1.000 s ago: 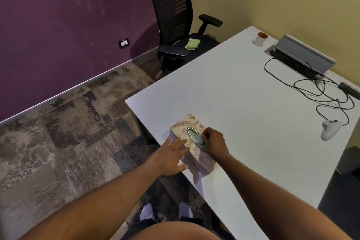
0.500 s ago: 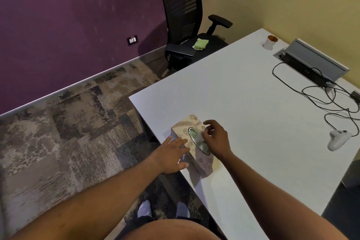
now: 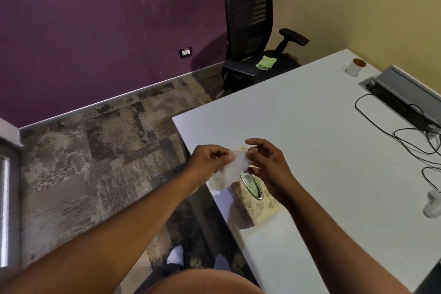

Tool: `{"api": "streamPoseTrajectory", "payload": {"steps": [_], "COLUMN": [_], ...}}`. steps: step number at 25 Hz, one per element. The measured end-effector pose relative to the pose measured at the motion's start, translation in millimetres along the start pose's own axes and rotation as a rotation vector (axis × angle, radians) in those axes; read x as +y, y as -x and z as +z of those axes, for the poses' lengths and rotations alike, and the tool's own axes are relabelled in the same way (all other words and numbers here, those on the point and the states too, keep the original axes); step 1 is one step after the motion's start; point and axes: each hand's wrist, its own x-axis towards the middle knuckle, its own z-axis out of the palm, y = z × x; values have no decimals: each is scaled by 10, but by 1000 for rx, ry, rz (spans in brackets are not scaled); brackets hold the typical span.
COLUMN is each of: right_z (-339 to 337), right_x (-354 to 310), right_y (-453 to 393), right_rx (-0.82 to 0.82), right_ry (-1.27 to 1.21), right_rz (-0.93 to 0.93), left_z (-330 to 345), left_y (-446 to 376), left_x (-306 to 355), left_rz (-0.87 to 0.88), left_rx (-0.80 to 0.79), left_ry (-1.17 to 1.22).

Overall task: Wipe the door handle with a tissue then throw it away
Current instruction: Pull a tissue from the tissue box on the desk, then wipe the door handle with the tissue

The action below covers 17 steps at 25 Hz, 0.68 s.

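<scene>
A white tissue (image 3: 229, 172) hangs in the air between both hands, above the patterned beige tissue box (image 3: 256, 205) at the near left edge of the white desk (image 3: 322, 126). My left hand (image 3: 210, 160) pinches the tissue's upper left part. My right hand (image 3: 267, 162) holds its right side with thumb and fingertips, the other fingers spread. The box's oval opening shows below the tissue. No door handle or bin is in view.
A black office chair (image 3: 250, 31) with a green cloth (image 3: 266, 62) on its seat stands at the desk's far end. A paper cup (image 3: 355, 67), a cable box (image 3: 403, 95), black cables and a white controller (image 3: 433, 203) lie on the desk's right side. Patterned carpet lies to the left.
My right hand pulled a tissue out of the box and lifted it. My left hand left the box's side and took hold of the tissue. The view shifted left.
</scene>
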Motion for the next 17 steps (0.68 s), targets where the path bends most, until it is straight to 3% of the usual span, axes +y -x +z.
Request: {"api": "streamPoseTrajectory", "payload": {"steps": [6, 9, 13, 17], "right_z": [325, 748, 1039, 1221], "right_x": [12, 25, 4, 4], "right_y": [-127, -185, -146, -218], "right_rx": [-99, -147, -249, -321], "right_ry": [454, 420, 450, 472], "right_rz": [-172, -63, -233, -234], "left_z": [-259, -377, -494, -705], "left_y": [344, 519, 752, 917], "left_x": [177, 219, 276, 283], "left_rz": [63, 49, 54, 39], "left_rx": [249, 381, 537, 613], "left_ry": [-96, -101, -59, 42]}}
